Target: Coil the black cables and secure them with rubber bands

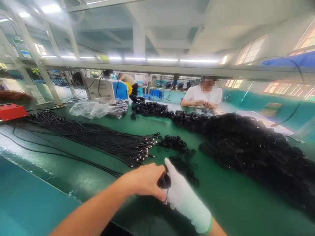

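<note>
My bare left hand (145,180) and my right hand (182,196), in a white glove, meet over the green tabletop (221,190). Between them is a small coil of black cable (164,180). The left fingers curl round it, and the gloved fingers press against its right side. Just beyond my hands lies a heap of small black rings (173,143). To the left, a long bundle of black cables (98,132) stretches across the table, its metal plugs pointing toward the rings.
A large pile of coiled black cables (236,141) covers the right side. Clear plastic bags (95,108), a white and blue machine (108,88) and a red box (12,112) stand at the left. A person (203,96) sits across the table.
</note>
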Available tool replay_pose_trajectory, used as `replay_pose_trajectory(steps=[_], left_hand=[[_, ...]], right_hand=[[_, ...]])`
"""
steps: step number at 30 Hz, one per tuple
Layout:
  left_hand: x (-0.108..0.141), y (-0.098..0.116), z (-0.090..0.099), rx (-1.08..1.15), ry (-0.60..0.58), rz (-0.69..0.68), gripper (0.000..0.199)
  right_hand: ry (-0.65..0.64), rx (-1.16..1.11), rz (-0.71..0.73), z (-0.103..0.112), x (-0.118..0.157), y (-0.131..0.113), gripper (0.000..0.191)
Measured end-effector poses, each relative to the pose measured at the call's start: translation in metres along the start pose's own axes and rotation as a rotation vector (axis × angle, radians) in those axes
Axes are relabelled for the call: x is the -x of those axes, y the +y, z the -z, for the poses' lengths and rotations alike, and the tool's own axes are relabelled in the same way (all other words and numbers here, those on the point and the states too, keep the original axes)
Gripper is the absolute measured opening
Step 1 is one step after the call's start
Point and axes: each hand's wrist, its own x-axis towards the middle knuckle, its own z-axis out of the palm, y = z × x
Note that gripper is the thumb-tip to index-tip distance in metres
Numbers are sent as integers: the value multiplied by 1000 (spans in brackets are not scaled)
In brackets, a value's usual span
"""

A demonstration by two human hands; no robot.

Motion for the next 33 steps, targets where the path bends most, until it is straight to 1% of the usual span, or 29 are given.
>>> replay_pose_trajectory(steps=[1,2,3,4,5,6,7,9,10,11,13,16,18,19,21,22,23,24,26,27,28,29,31,32,33], left_hand=[[-3,-3,5,23,-82,2,33],[-6,-6,8,75,-153,2,23],[-8,-9,10,142,-197,-1,16],[-10,-12,10,212,-200,-2,16],[-10,-14,7,262,-172,2,21],[-10,-15,2,280,-134,11,24],[-8,-15,-3,272,-113,26,25],[-3,-14,-13,244,-112,59,22],[0,-12,-16,268,-122,76,20],[3,-9,-17,334,-122,89,18],[8,-3,-11,562,-57,96,14],[10,7,0,915,79,62,16],[10,11,3,1049,142,26,17],[9,13,3,1078,177,7,17],[10,15,1,1032,276,-28,19],[10,17,0,943,333,-48,21],[11,19,-1,814,385,-74,26],[12,21,-1,661,413,-110,31],[13,26,1,367,401,-200,38],[13,28,2,263,386,-230,38],[12,29,4,196,376,-237,36],[10,29,6,165,372,-221,32],[7,23,12,191,333,-161,30],[5,18,14,239,278,-148,33],[3,12,16,299,208,-154,37]], right_hand=[[1,11,2,0,1,-3,90],[3,38,-5,0,1,-6,76],[10,69,-15,1,2,-10,60],[31,86,-6,2,2,-14,46],[38,69,16,3,4,-18,38],[6,10,41,5,5,-21,36],[-69,-83,55,7,8,-22,38],[-275,-310,71,12,13,-23,46],[-367,-406,86,14,15,-22,48],[-431,-476,103,15,17,-21,48],[-480,-560,151,15,18,-17,48],[-526,-633,186,11,14,-12,55],[-523,-661,200,8,10,-10,61],[-514,-669,203,7,9,-10,63],[-493,-687,204,7,8,-10,65],[-487,-691,198,7,7,-10,65],[-491,-695,188,8,7,-9,65],[-515,-699,170,8,7,-8,64],[-620,-702,111,8,6,-5,61],[-660,-715,89,7,5,-4,60],[-666,-741,75,6,4,-2,57],[-635,-776,69,5,3,-1,53],[-503,-857,46,2,1,-1,43],[-447,-893,5,1,1,-1,41],[-420,-921,-58,0,0,-1,41]])
